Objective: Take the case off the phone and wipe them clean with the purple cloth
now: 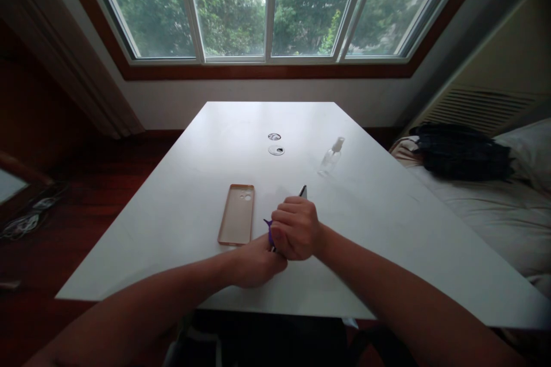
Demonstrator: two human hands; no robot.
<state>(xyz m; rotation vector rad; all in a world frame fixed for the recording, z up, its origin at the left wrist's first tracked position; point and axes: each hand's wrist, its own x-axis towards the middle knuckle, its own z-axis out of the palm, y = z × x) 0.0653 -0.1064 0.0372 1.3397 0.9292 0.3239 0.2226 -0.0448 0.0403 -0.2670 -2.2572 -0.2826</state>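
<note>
Close together above the table's near part, my two hands meet around a slim smartphone [303,191], whose dark-edged far end sticks out beyond my right hand. My left hand [260,262] is closed on the phone's near end, mostly under the right. Fingers curled, my right hand [295,228] wraps over the phone from above with a purple cloth [270,231]; only a small edge of the cloth shows. Most of the phone is hidden by the hands. Left of them a tan phone case [237,215] with camera cutouts lies flat on the table.
On the white table [181,183] a clear spray bottle [331,157] stands to the right, beyond my hands. Two round cable-hole fittings [275,143] are set in the tabletop. A bed [456,200] with a dark bundle [462,151] is at the right; cables [26,221] lie on the floor left.
</note>
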